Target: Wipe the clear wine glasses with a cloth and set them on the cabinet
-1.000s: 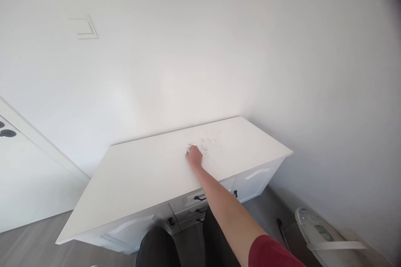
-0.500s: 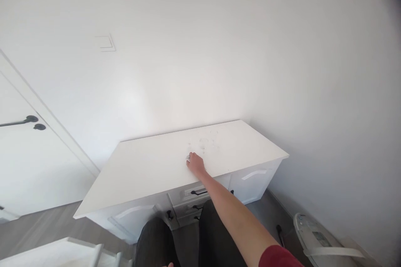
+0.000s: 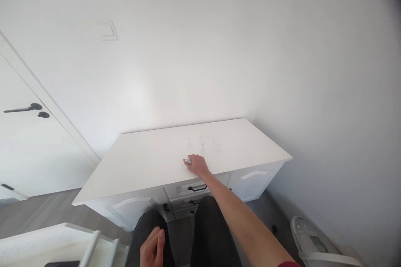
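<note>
My right hand [image 3: 196, 164] rests on the white cabinet top [image 3: 150, 156] near its front edge. Its fingers are closed around a small white wad [image 3: 188, 160], which looks like tissue; most of it is hidden by the hand. Just beyond the hand, grey smudges [image 3: 203, 144] mark the white surface. My left hand [image 3: 153, 247] is low over my left knee, fingers curled together, slightly blurred, with nothing visible in it.
Below the top are drawers with dark handles [image 3: 197, 188]. A door with a black handle [image 3: 23, 108] stands at left. White furniture with bars [image 3: 90, 248] is at lower left, a pale bin-like thing [image 3: 310, 238] at lower right. A wall switch [image 3: 109, 31] is above.
My left hand has risen into view from the bottom edge. My right hand has shifted slightly toward the front edge, and the smudges beyond it look different. The view has tilted slightly.
</note>
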### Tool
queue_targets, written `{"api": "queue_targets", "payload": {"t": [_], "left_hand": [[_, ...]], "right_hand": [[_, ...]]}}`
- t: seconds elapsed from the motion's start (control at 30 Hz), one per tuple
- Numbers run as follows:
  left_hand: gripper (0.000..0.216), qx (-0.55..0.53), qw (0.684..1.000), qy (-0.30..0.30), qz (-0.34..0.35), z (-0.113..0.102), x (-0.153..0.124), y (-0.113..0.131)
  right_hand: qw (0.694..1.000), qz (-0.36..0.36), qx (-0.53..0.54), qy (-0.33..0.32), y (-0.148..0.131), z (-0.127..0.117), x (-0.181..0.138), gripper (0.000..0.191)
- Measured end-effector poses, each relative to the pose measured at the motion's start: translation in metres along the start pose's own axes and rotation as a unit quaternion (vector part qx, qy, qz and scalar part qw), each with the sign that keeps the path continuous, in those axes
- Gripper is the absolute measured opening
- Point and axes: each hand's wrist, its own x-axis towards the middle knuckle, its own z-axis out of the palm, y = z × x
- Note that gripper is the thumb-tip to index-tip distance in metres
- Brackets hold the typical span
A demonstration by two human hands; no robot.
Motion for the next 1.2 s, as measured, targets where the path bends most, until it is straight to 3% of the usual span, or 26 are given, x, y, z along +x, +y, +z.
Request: {"api": "queue_targets", "payload": {"t": [0.13,0.27,0.4,0.5,0.63,0.7,0.93,1.2], "left_hand": [[0.039,0.029,0.998,0.061,0.013,0.025,0.068,0.001],[0.020,0.054,0.996,0.065,0.038,0.055,0.142,0.005],[0.024,0.077,0.994,0.014,0.073,0.084,0.198,0.015],[0.036,0.096,0.990,-0.040,0.090,0.104,0.230,0.028],[0.063,0.118,0.986,-0.085,0.082,0.133,0.255,0.043],[0.068,0.124,0.984,-0.101,0.082,0.147,0.260,0.049],[0.065,0.161,0.969,-0.161,0.097,0.172,0.279,0.057],[0.074,0.206,0.938,-0.236,0.151,0.190,0.311,0.056]], "right_hand": [[0.996,-0.061,0.042,-0.051,0.021,-0.014,-0.012,0.027],[0.993,-0.080,0.057,-0.066,0.065,-0.039,-0.039,0.024],[0.996,-0.058,0.057,-0.038,0.112,-0.067,-0.066,0.021],[0.999,-0.004,0.045,0.013,0.144,-0.078,-0.077,0.021],[0.985,0.122,0.000,0.123,0.179,-0.078,-0.078,0.030],[0.979,0.147,-0.014,0.143,0.193,-0.078,-0.072,0.040],[0.995,0.050,-0.026,0.086,0.220,-0.083,-0.021,0.071],[0.997,-0.070,0.000,0.034,0.218,-0.079,0.033,0.046]]}}
